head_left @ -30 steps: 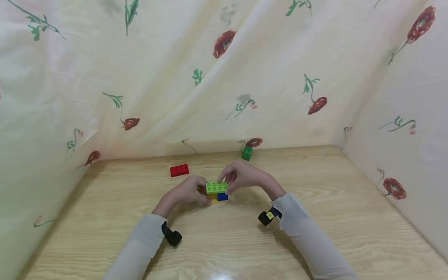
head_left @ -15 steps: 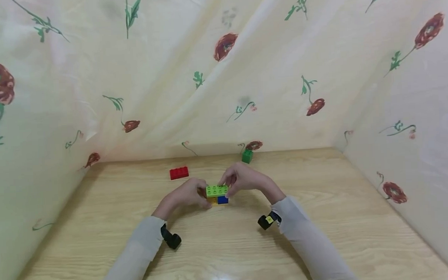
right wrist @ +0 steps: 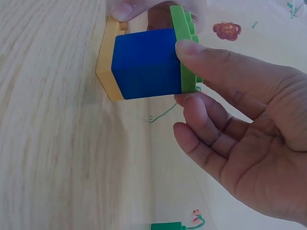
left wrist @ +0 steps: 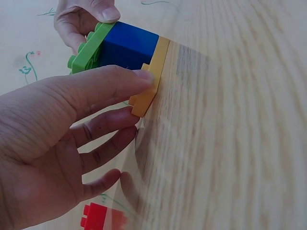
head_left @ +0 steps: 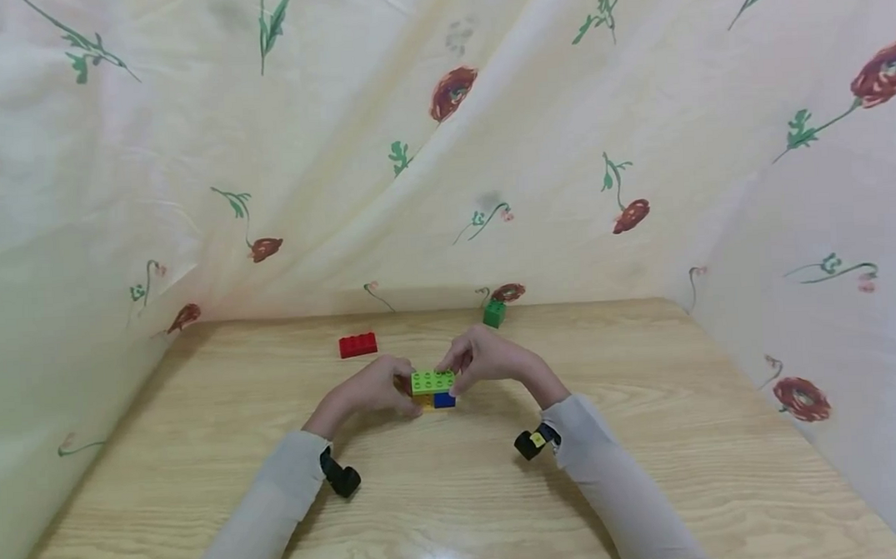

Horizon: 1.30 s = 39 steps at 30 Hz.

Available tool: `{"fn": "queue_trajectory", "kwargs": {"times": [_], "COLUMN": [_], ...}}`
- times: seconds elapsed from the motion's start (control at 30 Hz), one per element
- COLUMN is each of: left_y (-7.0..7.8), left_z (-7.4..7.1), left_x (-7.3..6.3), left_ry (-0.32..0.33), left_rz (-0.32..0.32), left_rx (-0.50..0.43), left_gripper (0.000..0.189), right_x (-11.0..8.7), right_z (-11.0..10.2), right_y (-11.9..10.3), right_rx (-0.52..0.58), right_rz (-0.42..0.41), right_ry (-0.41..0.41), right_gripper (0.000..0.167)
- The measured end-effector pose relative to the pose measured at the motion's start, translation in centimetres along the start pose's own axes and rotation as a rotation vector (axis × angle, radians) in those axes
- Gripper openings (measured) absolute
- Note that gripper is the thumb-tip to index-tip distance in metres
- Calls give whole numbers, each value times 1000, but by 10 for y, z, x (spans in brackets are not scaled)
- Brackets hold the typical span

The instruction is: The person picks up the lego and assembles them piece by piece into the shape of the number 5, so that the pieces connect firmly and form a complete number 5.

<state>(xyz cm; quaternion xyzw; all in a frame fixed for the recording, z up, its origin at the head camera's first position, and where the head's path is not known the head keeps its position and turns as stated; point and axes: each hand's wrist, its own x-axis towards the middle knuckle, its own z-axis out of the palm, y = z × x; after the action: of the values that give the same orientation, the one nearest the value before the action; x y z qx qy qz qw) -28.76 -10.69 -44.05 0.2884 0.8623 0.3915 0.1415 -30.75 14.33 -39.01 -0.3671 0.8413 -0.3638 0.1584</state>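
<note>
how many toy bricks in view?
5. Stacked: yellow brick at the bottom, blue brick in the middle, lime brick on top. Loose, farther back: red brick on the left, green brick on the right. The fingers may hide more.

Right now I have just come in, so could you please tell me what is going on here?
A person is handling a small stack of toy bricks with both hands. The left hand pinches the yellow plate at the bottom, which appears to rest on the table. The right hand pinches the light green plate on top, with the blue block between the two plates. Farther back, a red brick and a dark green brick lie apart from the stack.
</note>
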Motion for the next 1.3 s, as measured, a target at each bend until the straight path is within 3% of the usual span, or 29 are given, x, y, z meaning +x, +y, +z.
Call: {"fn": "queue_trajectory", "kwargs": {"times": [0.5, 0.8, 1.3], "left_y": [0, 5, 1], "left_z": [0, 1, 1], "left_x": [-4, -11, -6], "left_ry": [-6, -18, 2], "left_rz": [-45, -34, -16], "left_rx": [-15, -17, -8], "left_gripper": [21, 22, 19], "right_x": [-1, -7, -4], "right_z": [2, 6, 1], "right_y": [-3, -11, -10], "right_rx": [-52, -46, -99], "right_rz": [1, 40, -13], "right_ry": [-4, -1, -46], "right_gripper": [32, 32, 32]}}
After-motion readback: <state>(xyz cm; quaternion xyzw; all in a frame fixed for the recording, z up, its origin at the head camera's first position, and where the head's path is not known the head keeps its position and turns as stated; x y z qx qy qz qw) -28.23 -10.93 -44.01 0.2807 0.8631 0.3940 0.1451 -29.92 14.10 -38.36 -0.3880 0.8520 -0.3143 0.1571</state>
